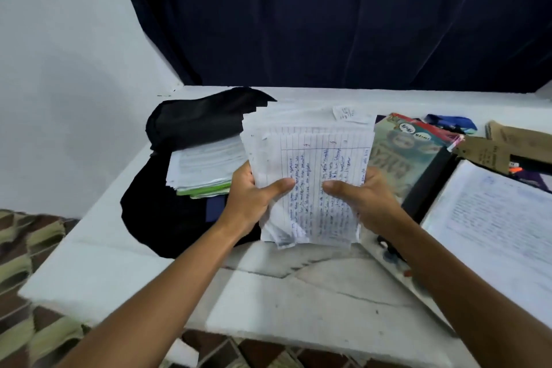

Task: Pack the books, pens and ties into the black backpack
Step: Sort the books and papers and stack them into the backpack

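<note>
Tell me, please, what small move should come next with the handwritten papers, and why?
Probably carry the stack of lined handwritten papers, which the left hand and right hand both grip, leftward onto the pile of white papers already sticking out of the open black fabric backpack.

You see a creased stack of white lined paper sheets (310, 164), matt, inked in blue, its lower edges ragged and curled. Beside it lies the black backpack (191, 122) of soft matt cloth, with white paper pages and a smooth green cover edge (206, 190) showing in its mouth. The white table top (268, 293) looks like polished, veined stone, smooth and faintly shiny. To your right, a colourful book cover (409, 149) gleams glossy, brown cardboard pieces (513, 140) look dull and rough, and an open white notebook page (493, 218) is matt. Behind hangs a dark navy cloth curtain (328, 15), softly folded.
</note>
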`<state>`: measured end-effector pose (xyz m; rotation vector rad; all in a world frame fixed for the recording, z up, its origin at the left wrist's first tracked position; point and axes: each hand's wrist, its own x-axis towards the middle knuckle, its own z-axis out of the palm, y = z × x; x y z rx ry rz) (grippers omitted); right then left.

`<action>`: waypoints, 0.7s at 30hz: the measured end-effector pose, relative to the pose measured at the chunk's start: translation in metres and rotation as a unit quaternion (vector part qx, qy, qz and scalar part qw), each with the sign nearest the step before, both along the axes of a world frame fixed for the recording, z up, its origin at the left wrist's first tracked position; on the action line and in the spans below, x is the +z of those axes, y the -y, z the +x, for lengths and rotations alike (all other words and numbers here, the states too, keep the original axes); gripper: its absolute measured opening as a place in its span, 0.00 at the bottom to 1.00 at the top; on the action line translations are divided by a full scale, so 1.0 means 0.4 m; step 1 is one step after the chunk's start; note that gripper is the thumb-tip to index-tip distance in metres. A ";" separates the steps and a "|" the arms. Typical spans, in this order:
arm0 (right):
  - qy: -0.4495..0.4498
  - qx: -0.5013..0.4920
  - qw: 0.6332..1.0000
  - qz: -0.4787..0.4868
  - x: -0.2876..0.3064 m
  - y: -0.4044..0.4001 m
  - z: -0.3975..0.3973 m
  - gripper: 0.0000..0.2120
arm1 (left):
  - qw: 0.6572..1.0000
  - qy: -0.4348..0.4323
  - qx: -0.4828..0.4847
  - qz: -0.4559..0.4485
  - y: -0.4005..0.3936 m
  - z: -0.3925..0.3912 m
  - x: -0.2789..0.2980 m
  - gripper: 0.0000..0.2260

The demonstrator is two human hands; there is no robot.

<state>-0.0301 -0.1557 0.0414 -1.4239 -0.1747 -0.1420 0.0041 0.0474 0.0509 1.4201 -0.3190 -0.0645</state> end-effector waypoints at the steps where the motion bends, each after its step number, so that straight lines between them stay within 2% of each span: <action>1: -0.003 0.003 1.000 0.000 -0.012 -0.019 -0.029 0.15 | 1.000 0.001 -0.004 0.005 -0.020 -0.025 -0.012 0.15; 6: -0.016 -0.006 1.000 -0.019 -0.035 -0.066 -0.128 0.14 | 0.998 -0.028 -0.042 -0.022 -0.073 -0.108 -0.049 0.13; 11: 0.010 -0.024 1.000 0.015 0.006 -0.081 -0.166 0.13 | 0.999 0.029 -0.029 -0.004 -0.110 -0.116 -0.011 0.17; 15: 0.032 -0.023 0.999 0.020 0.036 -0.098 -0.174 0.13 | 0.998 0.058 -0.024 0.010 -0.107 -0.118 0.010 0.16; 18: 0.039 -0.017 0.999 0.008 0.039 -0.113 -0.183 0.12 | 0.998 0.052 -0.019 0.017 -0.099 -0.126 0.006 0.13; 21: 0.011 -0.005 1.000 0.013 0.023 -0.108 -0.192 0.13 | 0.998 0.029 -0.034 0.038 -0.111 -0.119 -0.010 0.14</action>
